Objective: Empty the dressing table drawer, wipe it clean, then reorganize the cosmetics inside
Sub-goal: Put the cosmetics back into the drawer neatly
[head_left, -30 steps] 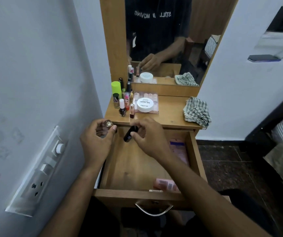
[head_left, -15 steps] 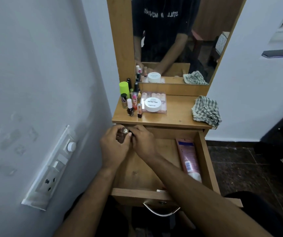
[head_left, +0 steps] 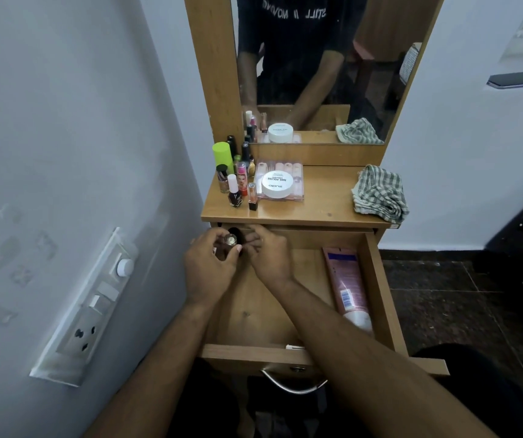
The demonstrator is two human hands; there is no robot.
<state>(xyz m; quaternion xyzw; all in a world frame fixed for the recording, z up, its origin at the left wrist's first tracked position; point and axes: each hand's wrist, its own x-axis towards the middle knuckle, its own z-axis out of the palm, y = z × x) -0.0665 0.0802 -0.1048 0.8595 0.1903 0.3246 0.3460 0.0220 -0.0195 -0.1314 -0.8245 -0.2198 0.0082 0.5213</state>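
The wooden drawer (head_left: 380, 279) of the dressing table stands pulled open. Both hands meet at its back left corner. My left hand (head_left: 209, 273) grips a small bottle with a gold cap (head_left: 230, 240). My right hand (head_left: 269, 257) pinches a black tube (head_left: 234, 231) right beside that bottle; most of the tube is hidden by fingers. A pink tube (head_left: 345, 282) lies along the drawer's right wall. The drawer's middle floor shows bare wood.
On the tabletop stand several nail polish bottles (head_left: 234, 194), a green-capped bottle (head_left: 223, 153), a white jar (head_left: 277, 184) on a clear box, and a checked cloth (head_left: 380, 194) at the right. A switch panel (head_left: 96, 298) is on the left wall. The mirror rises behind.
Both hands came together and dropped from the drawer's front edge of the tabletop into the back left corner. The view shifted left, uncovering the pink tube.
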